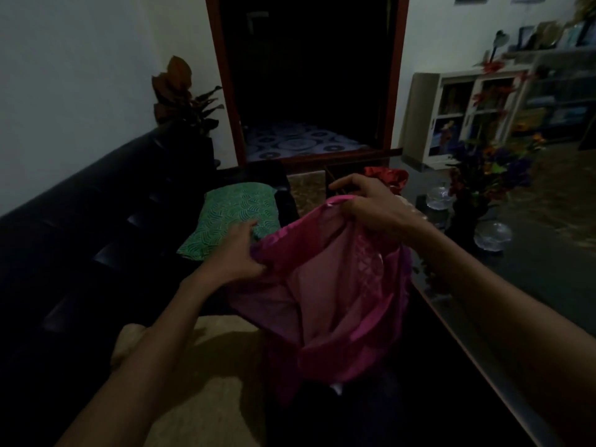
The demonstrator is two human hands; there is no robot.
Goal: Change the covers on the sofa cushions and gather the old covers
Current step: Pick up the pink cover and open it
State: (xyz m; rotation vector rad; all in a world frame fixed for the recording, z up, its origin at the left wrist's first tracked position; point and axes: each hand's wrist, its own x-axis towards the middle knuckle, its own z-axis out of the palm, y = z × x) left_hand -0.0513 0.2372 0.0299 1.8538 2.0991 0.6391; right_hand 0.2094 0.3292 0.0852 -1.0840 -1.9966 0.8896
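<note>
Both hands are holding a pink cover (335, 285) up by its open edge, over the floor between the sofa (80, 227) and the glass table (516, 285). Left hand (233, 253) pinches one side of the rim, right hand (367, 204) has fingers curled over the other. Looks like they're spreading the mouth open. The green cushion (232, 217) sits further along the sofa seat, near its far end, so I guess the next move is getting that opening lined up with a cushion.

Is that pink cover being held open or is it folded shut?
Open. The left hand and the right hand grip opposite edges of the pink cover, pulling its mouth apart so the paler inside shows.
</note>
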